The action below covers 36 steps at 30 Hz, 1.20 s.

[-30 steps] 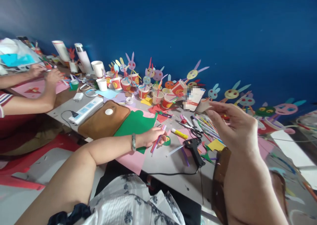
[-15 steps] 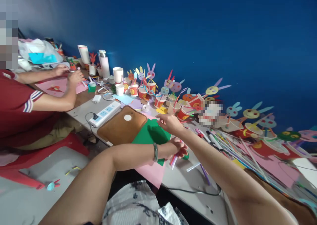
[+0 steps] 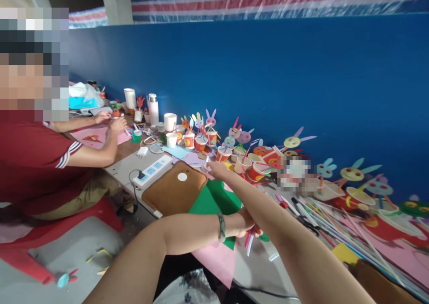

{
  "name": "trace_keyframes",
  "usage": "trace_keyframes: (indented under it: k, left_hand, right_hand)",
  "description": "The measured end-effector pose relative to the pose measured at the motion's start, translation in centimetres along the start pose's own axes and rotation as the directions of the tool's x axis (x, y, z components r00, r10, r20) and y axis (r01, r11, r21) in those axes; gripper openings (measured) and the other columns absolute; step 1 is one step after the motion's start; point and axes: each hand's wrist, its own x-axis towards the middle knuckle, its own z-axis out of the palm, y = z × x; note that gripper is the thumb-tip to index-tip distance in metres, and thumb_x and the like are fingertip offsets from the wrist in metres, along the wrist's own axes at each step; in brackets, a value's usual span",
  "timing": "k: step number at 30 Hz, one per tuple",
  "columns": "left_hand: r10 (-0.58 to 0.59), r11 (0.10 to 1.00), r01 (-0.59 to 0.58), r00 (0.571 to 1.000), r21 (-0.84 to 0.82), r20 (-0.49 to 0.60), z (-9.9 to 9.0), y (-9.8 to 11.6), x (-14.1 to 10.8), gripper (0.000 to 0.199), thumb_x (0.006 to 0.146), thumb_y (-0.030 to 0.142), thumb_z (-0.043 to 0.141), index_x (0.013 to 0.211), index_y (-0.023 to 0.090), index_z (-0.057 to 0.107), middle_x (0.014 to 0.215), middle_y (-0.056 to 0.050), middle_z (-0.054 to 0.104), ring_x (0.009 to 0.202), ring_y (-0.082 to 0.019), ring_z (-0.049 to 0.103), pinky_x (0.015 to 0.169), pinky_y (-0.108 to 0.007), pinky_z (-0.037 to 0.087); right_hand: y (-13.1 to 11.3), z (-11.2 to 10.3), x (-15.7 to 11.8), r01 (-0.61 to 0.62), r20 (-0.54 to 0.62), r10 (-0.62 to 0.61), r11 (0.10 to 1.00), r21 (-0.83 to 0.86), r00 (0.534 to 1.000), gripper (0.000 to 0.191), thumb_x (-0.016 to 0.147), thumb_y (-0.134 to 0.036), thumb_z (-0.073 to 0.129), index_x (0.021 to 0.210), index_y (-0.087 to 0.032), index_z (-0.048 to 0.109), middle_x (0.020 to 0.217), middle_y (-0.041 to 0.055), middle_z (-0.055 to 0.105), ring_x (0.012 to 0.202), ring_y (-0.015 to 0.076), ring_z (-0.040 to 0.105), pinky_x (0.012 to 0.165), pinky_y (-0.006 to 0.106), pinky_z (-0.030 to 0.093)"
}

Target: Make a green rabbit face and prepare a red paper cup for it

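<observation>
while the left hand (image 3: 243, 224) clutches straws (image 3: 249, 241), the right hand (image 3: 217, 170) pinches — seemingly — tape (image 3: 207, 161).

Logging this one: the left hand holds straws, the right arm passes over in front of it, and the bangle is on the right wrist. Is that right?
Not quite: the head view shows the bangle on the left wrist, not the right. The left hand does hold straws, with the right arm passing over in front.
</observation>
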Motion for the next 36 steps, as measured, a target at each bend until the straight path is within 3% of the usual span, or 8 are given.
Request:
trace_keyframes:
  k: [4,9,14,17,20,26,30,36]
  left_hand:
    - [-0.031,0.997,0.035,0.997,0.067,-0.068,0.3,0.5,-0.6,0.031,0.09,0.015,0.047,0.059,0.02,0.046,0.049,-0.003,0.048,0.041,-0.013,0.041,0.045,-0.028,0.025]
    - [-0.053,0.995,0.06,0.995,0.076,-0.087,0.5,1.1,-1.7,0.027,0.093,0.01,0.043,0.068,0.017,0.051,0.054,-0.004,0.057,0.041,-0.012,0.049,0.043,-0.024,0.033]
    - [0.011,0.998,-0.008,0.998,0.056,-0.064,0.6,1.5,-2.9,0.017,0.092,0.014,0.048,0.076,0.015,0.056,0.063,-0.002,0.063,0.039,-0.009,0.048,0.041,-0.023,0.035]
    - [0.053,0.998,-0.051,0.997,0.038,-0.056,0.4,1.8,-3.2,0.017,0.091,0.015,0.049,0.076,0.014,0.056,0.06,0.001,0.058,0.043,-0.009,0.052,0.044,-0.021,0.039]
    - [0.121,0.993,-0.12,0.992,0.014,-0.041,-0.2,2.4,-3.0,0.008,0.088,0.017,0.054,0.082,0.014,0.058,0.066,0.001,0.06,0.047,-0.008,0.054,0.047,-0.021,0.04]
    - [0.223,0.975,-0.219,0.969,0.042,-0.105,-2.2,4.4,-2.2,0.02,0.09,0.027,0.061,0.076,0.013,0.057,0.067,0.0,0.062,0.047,-0.005,0.05,0.044,-0.019,0.031]
    - [0.25,0.968,-0.246,0.958,0.045,-0.14,-3.0,5.0,-2.2,0.018,0.09,0.03,0.063,0.084,0.014,0.057,0.059,0.005,0.055,0.044,-0.005,0.044,0.043,-0.017,0.028]
    - [0.282,0.957,-0.278,0.959,0.086,-0.037,-2.7,4.9,-3.0,0.013,0.092,0.027,0.055,0.086,0.016,0.056,0.057,0.009,0.04,0.041,-0.004,0.034,0.04,-0.017,0.015]
  right_hand:
    - [2.1,-0.4,-1.3,0.008,-0.096,0.006,0.989,0.146,0.995,0.034,0.098,-0.039,0.064,0.124,-0.017,0.064,0.124,0.0099,0.067,0.109,0.0235,0.066,0.093,0.044,0.056]
    - [6.7,-1.3,-5.7,0.118,-0.301,0.026,0.884,0.452,0.953,0.033,0.096,-0.046,0.056,0.112,-0.018,0.064,0.089,0.0071,0.074,0.086,0.0224,0.07,0.08,0.037,0.055]
    - [10.0,-0.8,-13.6,0.275,-0.382,0.014,0.67,0.689,0.924,0.045,0.098,-0.06,0.044,0.112,-0.019,0.056,0.1,0.0089,0.074,0.082,0.0174,0.069,0.079,0.035,0.056]
    - [10.3,0.0,-18.0,0.309,-0.351,0.065,0.349,0.885,0.934,0.038,0.09,-0.056,0.064,0.107,-0.022,0.058,0.091,0.0045,0.072,0.078,0.0171,0.067,0.078,0.034,0.054]
    - [10.0,0.5,-20.7,0.292,-0.306,0.053,0.184,0.939,0.951,0.033,0.087,-0.054,0.069,0.1,-0.024,0.059,0.085,0.0024,0.069,0.073,0.0178,0.064,0.071,0.034,0.053]
    - [10.7,1.3,-22.2,0.287,-0.313,0.11,0.202,0.936,0.943,0.035,0.084,-0.057,0.067,0.097,-0.026,0.056,0.087,0.004,0.067,0.075,0.0211,0.063,0.077,0.04,0.053]
    - [11.8,1.7,-21.9,0.292,-0.31,0.168,0.126,0.948,0.936,0.027,0.082,-0.045,0.065,0.099,-0.026,0.057,0.092,0.005,0.069,0.072,0.0193,0.061,0.074,0.038,0.052]
    - [12.6,2.0,-21.4,0.264,-0.283,0.205,0.116,0.958,0.937,0.021,0.082,-0.038,0.06,0.099,-0.026,0.055,0.091,0.0052,0.069,0.073,0.0202,0.062,0.074,0.04,0.052]
